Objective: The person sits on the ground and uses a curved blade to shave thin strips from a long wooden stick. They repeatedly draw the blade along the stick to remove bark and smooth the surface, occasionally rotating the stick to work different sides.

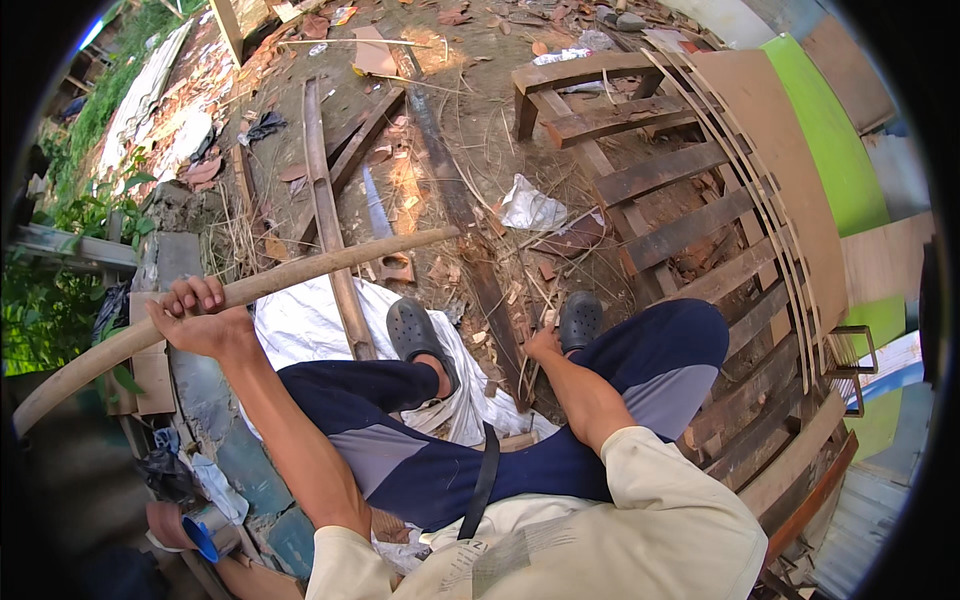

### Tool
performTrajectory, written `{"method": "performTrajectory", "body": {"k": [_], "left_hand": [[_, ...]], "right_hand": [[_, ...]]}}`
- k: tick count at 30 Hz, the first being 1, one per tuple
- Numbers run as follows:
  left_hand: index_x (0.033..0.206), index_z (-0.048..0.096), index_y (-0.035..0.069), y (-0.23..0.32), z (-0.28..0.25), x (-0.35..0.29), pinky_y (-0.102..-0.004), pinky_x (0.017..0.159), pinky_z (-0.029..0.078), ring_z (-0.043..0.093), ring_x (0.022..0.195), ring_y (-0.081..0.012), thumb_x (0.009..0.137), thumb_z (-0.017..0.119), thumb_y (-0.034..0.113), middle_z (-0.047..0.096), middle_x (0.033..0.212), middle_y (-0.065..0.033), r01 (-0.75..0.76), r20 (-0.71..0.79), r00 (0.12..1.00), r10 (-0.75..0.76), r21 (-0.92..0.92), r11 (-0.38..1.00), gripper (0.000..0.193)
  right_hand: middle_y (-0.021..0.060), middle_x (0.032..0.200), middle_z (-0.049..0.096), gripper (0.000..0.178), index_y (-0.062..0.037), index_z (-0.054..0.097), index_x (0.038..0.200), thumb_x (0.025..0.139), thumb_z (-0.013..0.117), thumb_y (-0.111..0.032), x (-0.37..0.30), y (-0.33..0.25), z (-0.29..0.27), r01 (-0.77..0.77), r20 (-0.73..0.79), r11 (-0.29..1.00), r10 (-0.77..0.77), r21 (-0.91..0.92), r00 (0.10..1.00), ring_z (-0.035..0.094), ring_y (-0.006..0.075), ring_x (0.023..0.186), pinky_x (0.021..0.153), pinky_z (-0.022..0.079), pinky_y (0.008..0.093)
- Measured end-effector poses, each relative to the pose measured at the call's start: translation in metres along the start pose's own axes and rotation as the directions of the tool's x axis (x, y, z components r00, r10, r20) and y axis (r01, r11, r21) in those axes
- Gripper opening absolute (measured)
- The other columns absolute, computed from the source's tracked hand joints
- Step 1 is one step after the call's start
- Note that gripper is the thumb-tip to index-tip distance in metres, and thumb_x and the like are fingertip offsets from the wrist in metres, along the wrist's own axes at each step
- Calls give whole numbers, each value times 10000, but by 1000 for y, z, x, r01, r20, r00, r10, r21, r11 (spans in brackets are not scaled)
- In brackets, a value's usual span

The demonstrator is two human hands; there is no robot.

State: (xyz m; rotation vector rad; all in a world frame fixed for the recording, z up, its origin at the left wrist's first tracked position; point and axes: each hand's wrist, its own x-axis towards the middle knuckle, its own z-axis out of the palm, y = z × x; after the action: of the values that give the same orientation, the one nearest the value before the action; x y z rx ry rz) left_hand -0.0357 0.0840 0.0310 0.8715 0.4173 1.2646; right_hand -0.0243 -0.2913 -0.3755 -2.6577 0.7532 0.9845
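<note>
A long, smooth wooden pole (350, 256) rises from the far left toward the middle. My left hand (208, 315) is wrapped round it near its left part, fingers over the top. Down beside my right shoe, my right hand (545, 345) is closed low over the ground. What its fingers hold, if anything, is hidden. A handsaw (379, 210) with a wooden handle lies on the dirt past the pole. Under the pole, a narrow grooved timber (326, 210) runs down onto a white sheet (300, 325). Next to my right hand, a dark weathered plank (458, 210) stretches away.
To my right stands a slatted wooden frame (690, 240), with thin bent strips (752, 165) and a brown board (790, 150) along its far side. A crumpled white plastic bag (532, 205) lies ahead among wood chips and twigs. A blue-grey block wall (245, 465) borders my left.
</note>
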Motion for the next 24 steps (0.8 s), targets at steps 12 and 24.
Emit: {"method": "performTrajectory", "body": {"k": [12,24], "left_hand": [[685,318,172,-33,24,-40,-244,401,202,232,438,-88,986,474,453,245,553,31,82,197,977,-81,4,997,441],[649,255,174,-85,24,-53,-263,398,179,186,432,-90,1011,408,390,206,530,34,108,210,969,-130,115,987,448]], "right_hand": [[278,1232,602,582,41,647,1154,767,647,-394,15,7,-19,16,186,972,-61,235,981,582,403,1168,955,484,450],[228,866,697,407,-44,718,916,748,658,-409,-31,-52,-45,269,23,775,-343,572,939,677,392,875,808,518,462]]}}
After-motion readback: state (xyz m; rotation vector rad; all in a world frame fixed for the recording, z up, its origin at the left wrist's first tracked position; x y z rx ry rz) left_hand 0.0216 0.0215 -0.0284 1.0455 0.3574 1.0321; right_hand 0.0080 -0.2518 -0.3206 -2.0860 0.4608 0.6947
